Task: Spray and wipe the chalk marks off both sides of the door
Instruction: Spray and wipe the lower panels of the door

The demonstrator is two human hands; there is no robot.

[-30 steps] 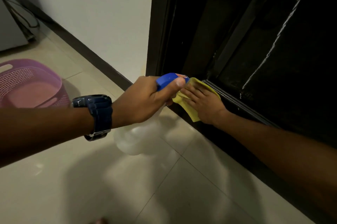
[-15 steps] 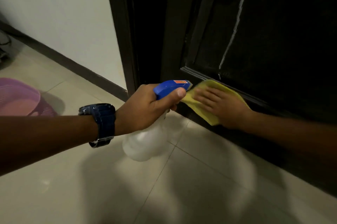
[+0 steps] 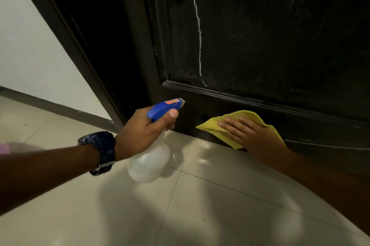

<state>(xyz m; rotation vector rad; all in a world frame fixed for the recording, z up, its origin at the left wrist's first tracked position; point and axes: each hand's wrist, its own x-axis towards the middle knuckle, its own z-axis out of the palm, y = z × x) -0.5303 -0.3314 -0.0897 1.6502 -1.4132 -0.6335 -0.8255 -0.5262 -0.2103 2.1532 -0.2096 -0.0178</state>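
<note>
Pale tiled floor (image 3: 200, 205) meets a dark door (image 3: 260, 45). Nearest, the left hand (image 3: 144, 135) grips the spray bottle (image 3: 149, 161), thumb curled over its blue head, nozzle toward the bottom rail. Beyond, the right hand (image 3: 252, 135) presses the yellow cloth (image 3: 220, 127) flat, fingers straight. Since half a second ago the cloth has slid right, away from the nozzle. Chalk marks (image 3: 198, 25) remain above: this side is unfinished.

No legible text anywhere
</note>
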